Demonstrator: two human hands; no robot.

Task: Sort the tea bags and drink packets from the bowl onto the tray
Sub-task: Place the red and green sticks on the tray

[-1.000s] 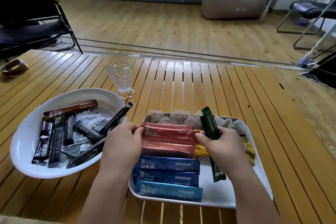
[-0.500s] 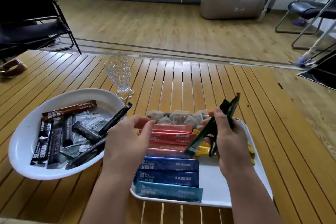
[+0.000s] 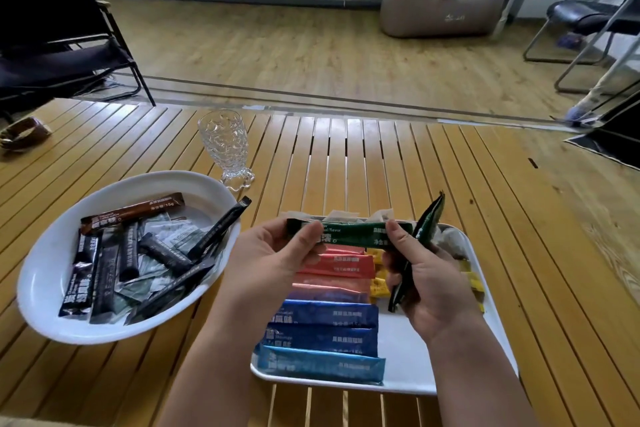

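Note:
A green drink packet [image 3: 353, 234] is held level above the white tray [image 3: 405, 354]. My left hand [image 3: 273, 260] pinches its left end and my right hand [image 3: 426, 281] pinches its right end. The right hand also grips a second green packet [image 3: 420, 243], standing almost upright. On the tray lie rows of red packets [image 3: 339, 267] and blue packets [image 3: 325, 333], some yellow packets [image 3: 377, 282] and tea bags [image 3: 446, 239] along the far rim. The white bowl [image 3: 45, 274] on the left holds several black stick packets [image 3: 162, 253], a brown packet [image 3: 135, 211] and grey sachets [image 3: 173, 236].
A clear patterned glass [image 3: 225, 146] stands just behind the bowl on the slatted wooden table [image 3: 346, 156]. A black chair [image 3: 52, 55] is at the far left, a beige floor seat [image 3: 443, 0] and another chair [image 3: 588, 17] beyond the table.
Both hands rose from the red packets. The right hand lifted the green packets, and the left hand has taken one by its left end; it now lies level between both hands.

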